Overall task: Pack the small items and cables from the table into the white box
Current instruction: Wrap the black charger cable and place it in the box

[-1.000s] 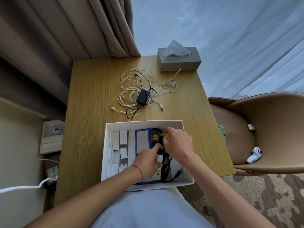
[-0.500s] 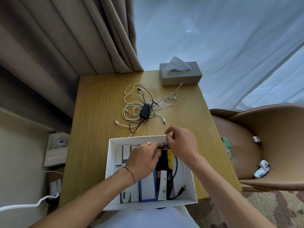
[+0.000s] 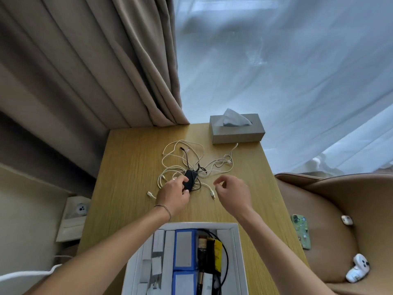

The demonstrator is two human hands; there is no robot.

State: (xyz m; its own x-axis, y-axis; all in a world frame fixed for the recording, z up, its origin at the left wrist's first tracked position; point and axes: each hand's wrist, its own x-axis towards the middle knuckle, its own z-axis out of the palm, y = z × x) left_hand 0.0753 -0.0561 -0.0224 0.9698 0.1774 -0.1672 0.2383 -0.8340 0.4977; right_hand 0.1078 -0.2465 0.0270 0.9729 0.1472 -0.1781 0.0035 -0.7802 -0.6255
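A tangle of white cables (image 3: 182, 160) with a thin black cable lies in the middle of the wooden table (image 3: 131, 158). A small black adapter (image 3: 191, 179) sits in the tangle. My left hand (image 3: 173, 194) rests at the adapter's near-left side, fingers touching it. My right hand (image 3: 231, 192) hovers to the right of the tangle, fingers loosely curled, holding nothing. The white box (image 3: 236, 248) stands at the table's near edge, holding white packets, blue boxes, a black and yellow item and a black cable.
A grey tissue box (image 3: 236, 133) stands at the table's far right corner. Curtains hang behind. A tan chair (image 3: 340, 209) on the right carries a phone (image 3: 302, 231) and small white gadgets (image 3: 357, 271). A wall socket (image 3: 78, 208) is at the left.
Both hands left the white box and reached forward to the cable tangle. The view tilted up, so the box now sits at the frame's bottom.
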